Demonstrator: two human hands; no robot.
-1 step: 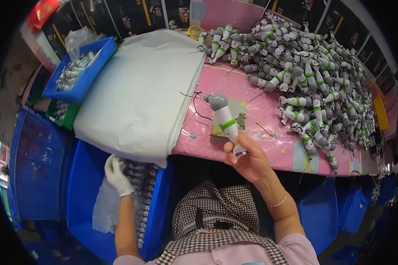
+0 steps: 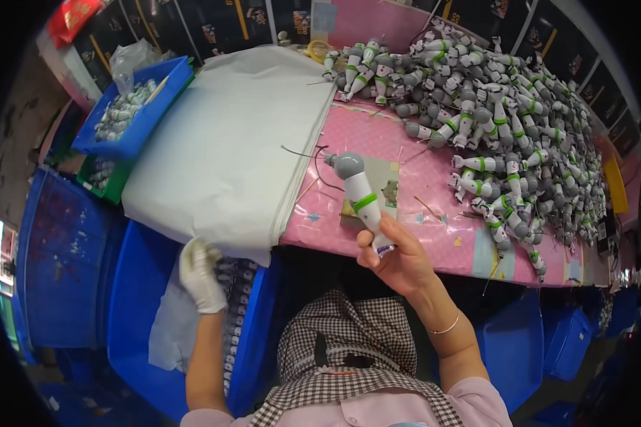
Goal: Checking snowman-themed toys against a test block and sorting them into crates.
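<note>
Now, here's the right hand (image 2: 402,260) up front at the near edge of the worktop (image 2: 320,220), bare fingers grasping the narrow near end of a white toy-like part (image 2: 365,199). The part is held up at a tilt, its grey ball end pointing far and slightly left, a green band around its middle, and a thin dark wire (image 2: 299,151) trailing left from the tip. Beyond it sits a small box (image 2: 383,169) on the pink cover.

Over to the left, the gloved left hand (image 2: 201,277) hangs above a big blue bin (image 2: 132,277), right by the near edge of a broad white sheet (image 2: 214,142). Its fingers are curled; whether they grip anything, I cannot tell. Below, rows of small parts (image 2: 241,302) line the bin beside a pale plastic sheet (image 2: 167,331).

Far right, a great heap of matching parts (image 2: 513,135) covers the worktop; far left, a blue tray (image 2: 132,147) of smaller white pieces (image 2: 124,110) rests above a green one (image 2: 112,189).
</note>
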